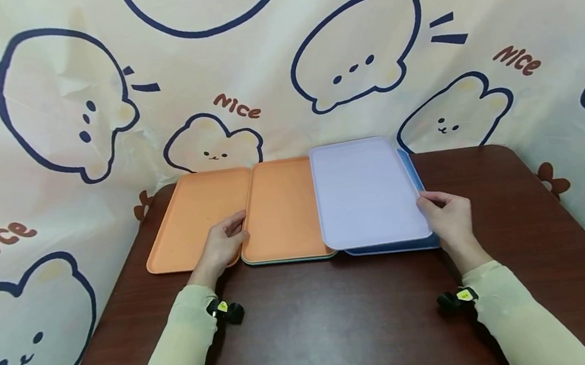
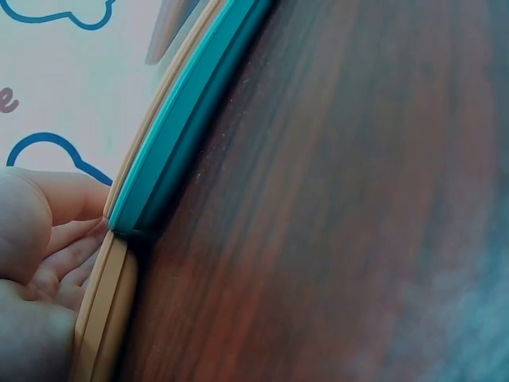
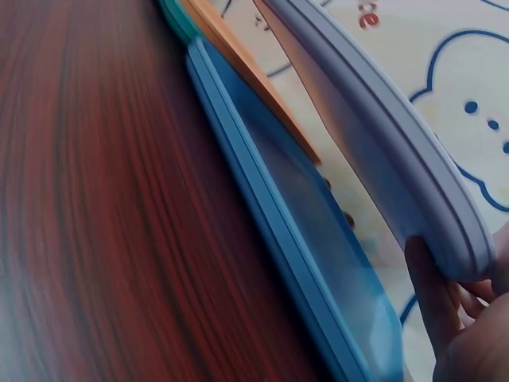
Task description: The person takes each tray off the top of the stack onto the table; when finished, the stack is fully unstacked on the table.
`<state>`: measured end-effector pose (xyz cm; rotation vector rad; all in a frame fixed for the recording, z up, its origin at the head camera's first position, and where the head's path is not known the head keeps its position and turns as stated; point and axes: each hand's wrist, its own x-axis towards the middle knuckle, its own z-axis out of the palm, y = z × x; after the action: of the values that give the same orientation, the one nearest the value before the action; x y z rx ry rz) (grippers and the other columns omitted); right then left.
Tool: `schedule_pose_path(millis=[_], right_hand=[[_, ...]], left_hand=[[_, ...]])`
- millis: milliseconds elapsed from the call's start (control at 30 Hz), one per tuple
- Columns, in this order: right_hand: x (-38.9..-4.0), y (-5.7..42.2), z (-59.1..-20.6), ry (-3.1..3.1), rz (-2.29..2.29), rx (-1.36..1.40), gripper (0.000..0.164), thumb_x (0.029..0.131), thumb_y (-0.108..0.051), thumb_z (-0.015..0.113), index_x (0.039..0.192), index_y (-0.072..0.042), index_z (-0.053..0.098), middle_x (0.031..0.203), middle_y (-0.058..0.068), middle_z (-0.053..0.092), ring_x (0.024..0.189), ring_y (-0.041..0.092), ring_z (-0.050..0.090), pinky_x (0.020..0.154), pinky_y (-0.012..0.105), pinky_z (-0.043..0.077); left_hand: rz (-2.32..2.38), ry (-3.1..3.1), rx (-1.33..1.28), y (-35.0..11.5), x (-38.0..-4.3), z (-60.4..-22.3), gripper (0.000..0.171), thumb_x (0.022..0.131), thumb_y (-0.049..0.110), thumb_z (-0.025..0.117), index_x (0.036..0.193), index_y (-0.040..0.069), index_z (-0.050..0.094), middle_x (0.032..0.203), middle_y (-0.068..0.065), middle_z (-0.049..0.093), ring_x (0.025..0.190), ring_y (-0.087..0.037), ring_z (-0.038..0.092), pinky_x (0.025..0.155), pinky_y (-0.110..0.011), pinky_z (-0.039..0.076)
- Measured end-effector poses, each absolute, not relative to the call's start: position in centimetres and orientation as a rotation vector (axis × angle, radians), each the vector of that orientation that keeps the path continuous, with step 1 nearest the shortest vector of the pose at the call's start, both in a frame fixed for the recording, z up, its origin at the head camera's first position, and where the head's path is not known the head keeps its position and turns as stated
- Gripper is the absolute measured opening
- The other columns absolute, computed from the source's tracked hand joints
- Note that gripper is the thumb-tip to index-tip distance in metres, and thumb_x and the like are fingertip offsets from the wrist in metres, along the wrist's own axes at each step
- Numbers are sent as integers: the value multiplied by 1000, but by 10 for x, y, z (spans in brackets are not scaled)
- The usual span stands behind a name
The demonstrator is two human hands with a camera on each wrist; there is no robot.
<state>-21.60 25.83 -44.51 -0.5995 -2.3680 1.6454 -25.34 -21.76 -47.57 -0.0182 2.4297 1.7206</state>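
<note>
Lavender tray (image 1: 371,192) in right hand (image 1: 450,218)

Head view bright, glare on tabletop (image 1: 328,315) — wrist views dimmer

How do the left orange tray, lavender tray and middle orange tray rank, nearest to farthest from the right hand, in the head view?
1. Lavender tray: right edge gripped by the right hand.
2. Middle orange tray: just left.
3. Left orange tray: far left.

Left arm (image 1: 173,349) and right arm (image 1: 525,312) extend forward.
Left hand (image 1: 223,243) points inward, toward the right; right hand (image 1: 450,217) pinches.
</note>
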Motion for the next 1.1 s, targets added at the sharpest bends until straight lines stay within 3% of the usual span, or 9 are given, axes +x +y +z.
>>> schedule_pose_path(millis=[233,367,500,800,1100], right_hand=[[-212,295,-446,-2347,1608,-654,37,104,-21,71,133,2,75,137,22,68,84,1,63,64,13,57],[-212,318,-446,-2340,1578,-713,39,103,-22,71,134,2,74,119,9,70,78,-1,63,63,14,58],[-210,343,-446,-2328,1555,-798,41,103,-25,71,135,1,74,105,-7,64,78,-1,62,62,13,56],[-207,392,-444,-2380,1488,-993,47,108,-32,63,149,-8,65,110,-13,57,91,0,55,64,10,55],[-204,430,-452,-2337,1486,-1013,45,108,-30,63,149,-10,66,92,-26,52,85,-6,50,62,6,47]], left_hand=[[1733,2422,-31,-217,-253,-475,58,109,3,57,165,5,42,173,-19,39,162,-36,36,132,-49,35],[1735,2423,-56,-218,-253,-477,58,109,3,58,165,6,44,172,-17,41,162,-34,37,132,-47,36],[1725,2436,-45,-219,-254,-476,58,109,4,57,165,6,43,172,-17,41,162,-34,38,132,-48,36],[1721,2436,-28,-219,-252,-475,58,109,4,57,165,4,42,172,-19,41,162,-36,37,131,-49,36],[1724,2428,-21,-219,-253,-476,57,109,4,57,165,5,44,172,-18,41,162,-34,37,131,-49,37]])
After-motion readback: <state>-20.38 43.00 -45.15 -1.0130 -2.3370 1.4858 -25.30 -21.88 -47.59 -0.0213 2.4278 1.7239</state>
